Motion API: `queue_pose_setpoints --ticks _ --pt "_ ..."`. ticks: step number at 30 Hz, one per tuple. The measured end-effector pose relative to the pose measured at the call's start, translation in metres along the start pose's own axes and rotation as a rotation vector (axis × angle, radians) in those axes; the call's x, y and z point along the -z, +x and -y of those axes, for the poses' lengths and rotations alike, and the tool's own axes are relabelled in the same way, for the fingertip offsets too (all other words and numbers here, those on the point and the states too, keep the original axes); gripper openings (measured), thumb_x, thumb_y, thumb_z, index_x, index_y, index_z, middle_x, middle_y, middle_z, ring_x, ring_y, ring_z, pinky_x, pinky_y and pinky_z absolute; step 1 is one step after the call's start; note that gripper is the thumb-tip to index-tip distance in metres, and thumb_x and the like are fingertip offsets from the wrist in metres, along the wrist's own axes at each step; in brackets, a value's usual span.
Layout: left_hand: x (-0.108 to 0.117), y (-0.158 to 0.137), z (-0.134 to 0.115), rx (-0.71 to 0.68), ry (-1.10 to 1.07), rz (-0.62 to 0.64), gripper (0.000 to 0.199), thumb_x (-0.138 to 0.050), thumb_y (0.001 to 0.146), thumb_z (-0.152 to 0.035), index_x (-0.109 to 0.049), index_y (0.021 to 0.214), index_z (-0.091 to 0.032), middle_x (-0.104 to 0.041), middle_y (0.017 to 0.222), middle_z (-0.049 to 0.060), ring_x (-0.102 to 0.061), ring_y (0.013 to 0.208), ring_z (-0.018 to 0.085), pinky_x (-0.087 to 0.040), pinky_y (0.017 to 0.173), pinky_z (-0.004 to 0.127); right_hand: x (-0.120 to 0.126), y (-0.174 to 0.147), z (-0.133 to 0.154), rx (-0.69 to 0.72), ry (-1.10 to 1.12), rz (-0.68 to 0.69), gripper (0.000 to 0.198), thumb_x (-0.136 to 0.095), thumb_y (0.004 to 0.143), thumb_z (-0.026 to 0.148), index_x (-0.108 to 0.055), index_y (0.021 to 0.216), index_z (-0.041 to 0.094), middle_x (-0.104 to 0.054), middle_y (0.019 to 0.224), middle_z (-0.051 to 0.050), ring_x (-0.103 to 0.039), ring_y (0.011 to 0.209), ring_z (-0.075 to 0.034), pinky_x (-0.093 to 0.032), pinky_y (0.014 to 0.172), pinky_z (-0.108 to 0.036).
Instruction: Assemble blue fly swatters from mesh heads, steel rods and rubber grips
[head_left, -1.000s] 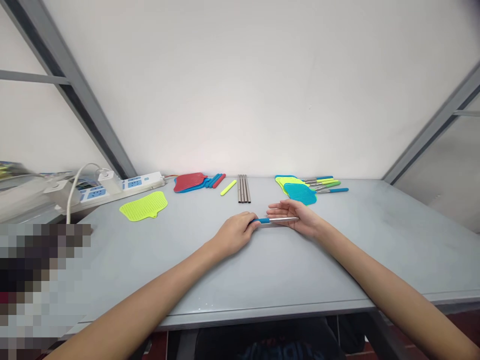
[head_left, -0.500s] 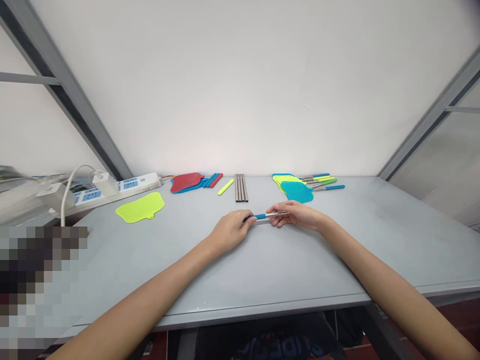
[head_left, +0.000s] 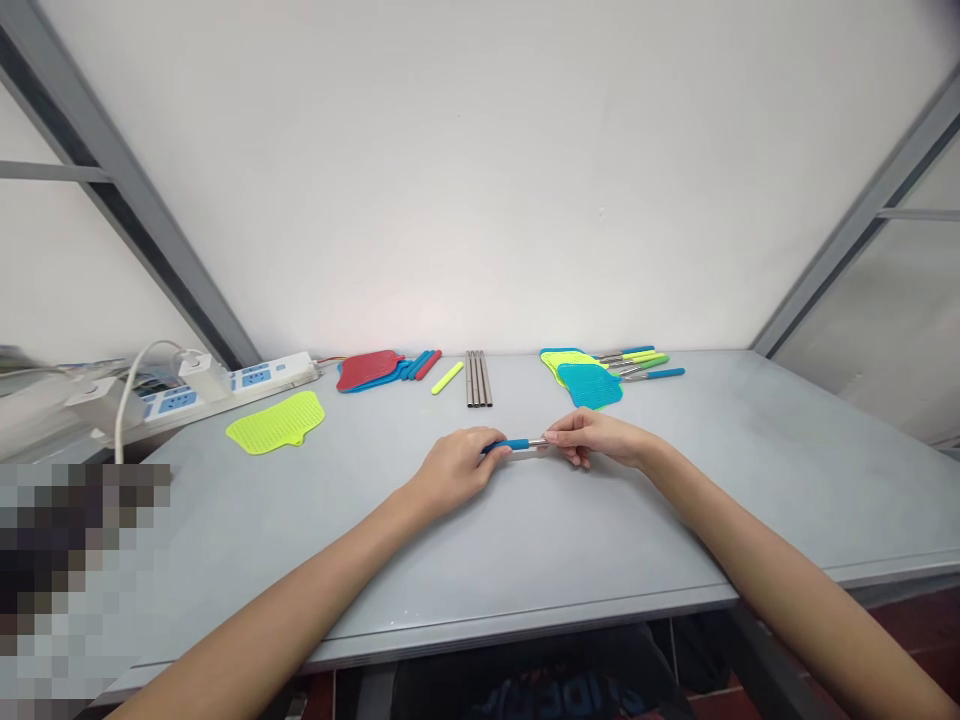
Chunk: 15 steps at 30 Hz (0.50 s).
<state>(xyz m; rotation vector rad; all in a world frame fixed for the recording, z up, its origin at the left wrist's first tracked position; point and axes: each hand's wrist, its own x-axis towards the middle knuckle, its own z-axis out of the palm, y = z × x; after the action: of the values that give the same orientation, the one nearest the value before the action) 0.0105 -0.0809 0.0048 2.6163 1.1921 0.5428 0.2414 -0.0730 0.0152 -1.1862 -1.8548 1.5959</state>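
Note:
Low over the middle of the table, my left hand (head_left: 459, 466) is closed round a blue handle (head_left: 516, 445), with part of it hidden in the palm. A silver metal tube (head_left: 536, 442) meets the handle's right end, in line with it. My right hand (head_left: 604, 438) pinches this tube between thumb and fingertips, which hide much of its length. Just behind the hands, several bare metal tubes (head_left: 478, 380) lie side by side. A loose yellow-green handle (head_left: 448, 378) rests to their left, and a blue fly swatter head (head_left: 591, 384) lies behind my right hand.
At the back left lie a red swatter head (head_left: 371, 370) on blue ones and several blue and red handles (head_left: 421, 364). A yellow-green swatter head (head_left: 276, 423) sits nearer, beside a power strip (head_left: 255, 378). Several swatters with handles (head_left: 652, 373) lie back right on the grey table (head_left: 787, 470).
My right hand's fingers have slid left along the tube, closer to the blue handle, and now cover more of it. My left hand keeps its hold on the handle.

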Motion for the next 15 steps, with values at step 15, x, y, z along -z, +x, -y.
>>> queue_pose_setpoints --ticks 15 --pt "-0.004 -0.014 0.0 -0.11 0.328 -0.138 0.029 -0.028 0.09 -0.031 -0.054 0.089 -0.02 -0.061 0.074 0.001 -0.055 0.065 0.013 -0.032 0.052 0.025 -0.017 0.006 -0.007 -0.023 0.297 0.057 0.03 -0.059 0.073 0.035 -0.063 0.079 0.006 -0.029 0.046 0.007 -0.027 0.039 -0.004 -0.012 0.037 -0.02"
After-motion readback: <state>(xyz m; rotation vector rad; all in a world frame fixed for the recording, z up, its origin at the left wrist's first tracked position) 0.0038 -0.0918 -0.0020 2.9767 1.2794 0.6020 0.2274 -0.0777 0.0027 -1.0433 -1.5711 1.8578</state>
